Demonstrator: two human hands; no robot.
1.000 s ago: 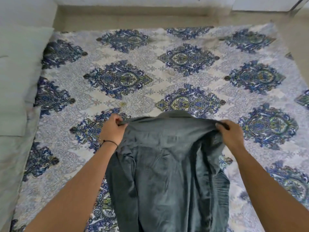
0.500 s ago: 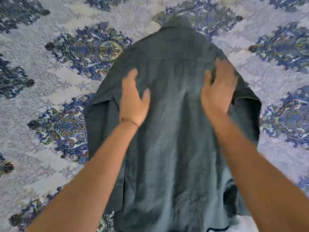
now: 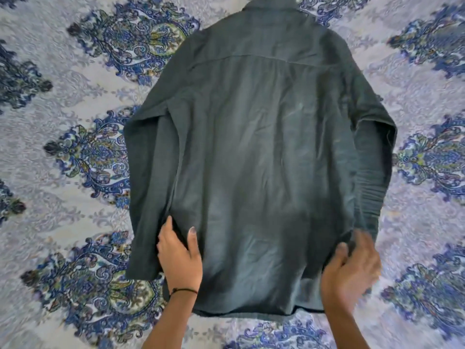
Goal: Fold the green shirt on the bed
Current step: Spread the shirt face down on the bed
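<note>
The dark green shirt (image 3: 254,157) lies back side up on the bed, collar at the far end, hem toward me. Both sleeves hang down along its sides. My left hand (image 3: 180,258) rests on the shirt's lower left edge, thumb on top of the cloth and fingers tucked at the seam beside the left sleeve. My right hand (image 3: 352,268) is at the lower right edge, blurred, with its fingers curled around a pinch of the side fabric.
The bed sheet (image 3: 75,217) is pale lilac with blue and green paisley medallions and surrounds the shirt on all sides. A thin black band (image 3: 183,290) circles my left wrist.
The shirt went from being held up by the shoulders to lying flat. My hands slid from the upper back down to the lower side edges, and the view moved closer.
</note>
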